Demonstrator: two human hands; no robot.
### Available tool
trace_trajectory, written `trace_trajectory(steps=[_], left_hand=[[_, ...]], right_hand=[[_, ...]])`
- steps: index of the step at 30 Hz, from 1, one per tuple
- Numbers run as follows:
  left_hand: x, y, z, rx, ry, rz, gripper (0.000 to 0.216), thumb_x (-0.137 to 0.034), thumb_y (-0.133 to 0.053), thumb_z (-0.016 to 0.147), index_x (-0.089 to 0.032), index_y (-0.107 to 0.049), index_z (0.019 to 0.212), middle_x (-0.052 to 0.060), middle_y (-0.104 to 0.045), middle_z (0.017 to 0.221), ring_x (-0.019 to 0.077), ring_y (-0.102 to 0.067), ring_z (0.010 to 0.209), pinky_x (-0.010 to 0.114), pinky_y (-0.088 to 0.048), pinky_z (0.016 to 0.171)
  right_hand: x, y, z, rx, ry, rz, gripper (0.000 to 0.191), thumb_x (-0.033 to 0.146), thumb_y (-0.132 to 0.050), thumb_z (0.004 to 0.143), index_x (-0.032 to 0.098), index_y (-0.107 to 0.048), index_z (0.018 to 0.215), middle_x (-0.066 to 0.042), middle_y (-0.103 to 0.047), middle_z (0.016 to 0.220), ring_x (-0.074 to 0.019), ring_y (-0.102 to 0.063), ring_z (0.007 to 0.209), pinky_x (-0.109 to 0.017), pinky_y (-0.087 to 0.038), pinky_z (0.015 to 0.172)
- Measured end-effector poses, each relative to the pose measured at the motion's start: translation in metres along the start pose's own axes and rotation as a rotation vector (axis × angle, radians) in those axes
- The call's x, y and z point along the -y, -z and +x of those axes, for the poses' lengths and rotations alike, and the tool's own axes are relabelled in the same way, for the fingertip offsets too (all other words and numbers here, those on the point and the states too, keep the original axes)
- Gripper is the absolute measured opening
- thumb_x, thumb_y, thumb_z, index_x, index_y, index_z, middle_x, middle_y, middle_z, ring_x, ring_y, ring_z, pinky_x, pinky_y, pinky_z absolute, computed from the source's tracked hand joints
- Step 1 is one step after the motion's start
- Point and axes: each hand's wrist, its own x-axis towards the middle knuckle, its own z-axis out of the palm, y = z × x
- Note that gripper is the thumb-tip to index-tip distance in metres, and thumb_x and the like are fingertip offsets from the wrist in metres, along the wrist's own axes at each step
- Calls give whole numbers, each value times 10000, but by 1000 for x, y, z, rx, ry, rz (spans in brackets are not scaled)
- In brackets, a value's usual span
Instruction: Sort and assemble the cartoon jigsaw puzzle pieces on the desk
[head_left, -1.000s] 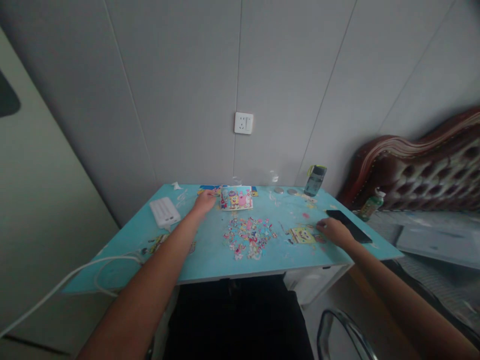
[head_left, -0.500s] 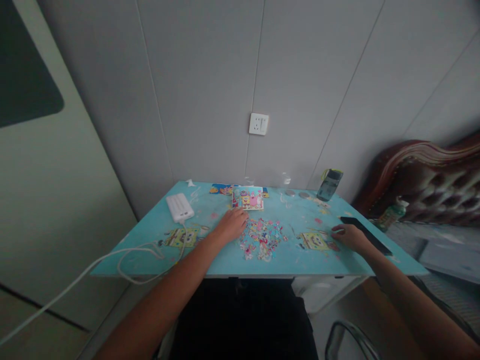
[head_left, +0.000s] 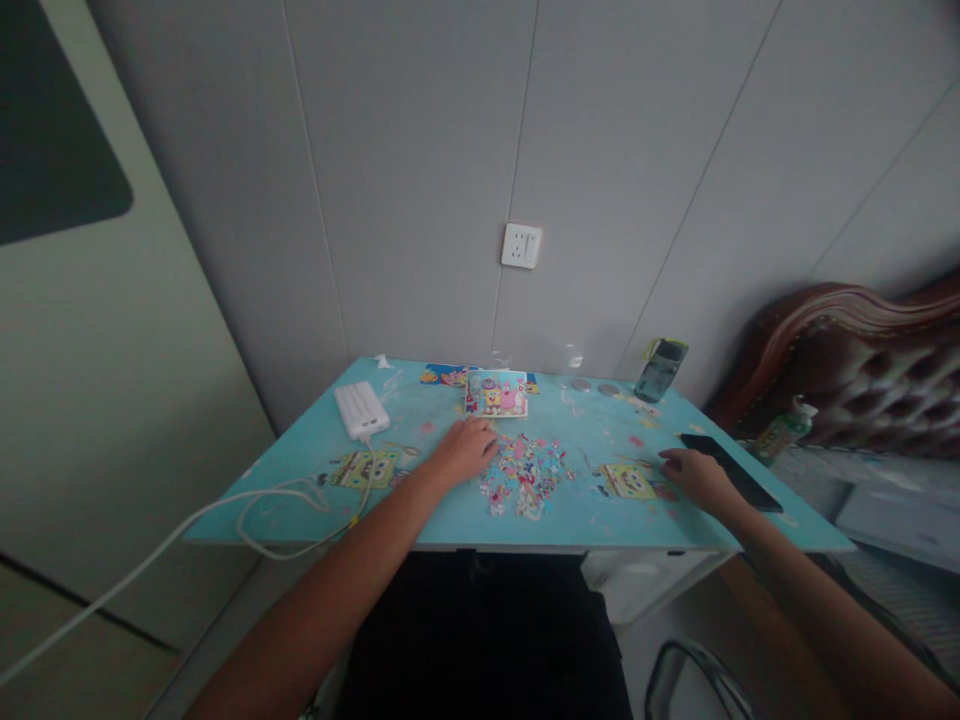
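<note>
The left hand (head_left: 466, 450) lies palm down on the desk (head_left: 585, 425) with its fingers loosely curled onto the left edge of a heap of small colourful puzzle pieces (head_left: 525, 475); I cannot tell whether a piece is pinched beneath them. The right hand (head_left: 694, 475) rests flat and empty, fingers loosely together, well to the right beside a black phone (head_left: 731, 470) and a cartoon print (head_left: 628, 482) on the desk top. The heap sits in the middle of the desk between the 2 hands, directly right of the left hand and touching it, and well left of the right hand, so the left hand is much the nearer. The heap spreads somewhat wider across the desk than deep. Just beyond it, toward the wall, lies a cartoon picture card (head_left: 496, 393). Farther left are a white power bank (head_left: 361, 409) and its looping cable (head_left: 285, 497); at the far right corner stands a dark water bottle (head_left: 660, 370), with a wall socket (head_left: 521, 246) above the desk and a padded headboard (head_left: 862, 370) off to the right. Compared with 1 second ago, the left hand has drawn back from the picture card to the heap's edge; over the last half second it has barely shifted, and the right hand has stayed by the phone.
</note>
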Motion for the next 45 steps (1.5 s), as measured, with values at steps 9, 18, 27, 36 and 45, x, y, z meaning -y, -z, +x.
trace_trajectory(steps=[9,18,27,36,45], left_hand=[[-3,-4,0,-34,-35,-94,310,-373,-606,964,-175,-612,1203,90,-623,1233,226,-627,1081,455,-539,929],[2,-8,7,-129,20,-298,299,-374,-598,970,-176,-616,1193,89,-628,1228,219,-632,1070,446,-542,927],[4,-3,4,-228,102,-444,358,-390,-601,969,-171,-581,1251,82,-641,1170,194,-657,962,401,-574,838],[6,-5,6,-256,127,-488,316,-374,-603,967,-172,-608,1211,90,-628,1225,217,-639,1056,440,-552,909],[6,-4,4,-256,149,-531,314,-378,-600,969,-170,-608,1205,87,-635,1203,208,-646,1023,425,-561,884]], right_hand=[[33,12,-18,-26,138,-76,466,133,-693,751,109,-662,1215,-230,-684,1195,-333,-668,1117,-399,-475,982],[138,18,10,-117,232,386,293,227,-604,851,155,-753,1092,-140,-770,1003,-272,-713,921,-366,-514,863],[309,-21,37,-92,491,1060,306,318,-617,828,154,-735,1058,-74,-767,873,-202,-703,767,-330,-558,729],[307,-28,29,9,483,1344,358,434,-698,805,155,-737,1026,-111,-768,971,-229,-713,840,-375,-564,787],[304,-17,11,49,473,1356,341,451,-738,789,171,-766,982,-79,-764,909,-198,-663,787,-344,-512,761]])
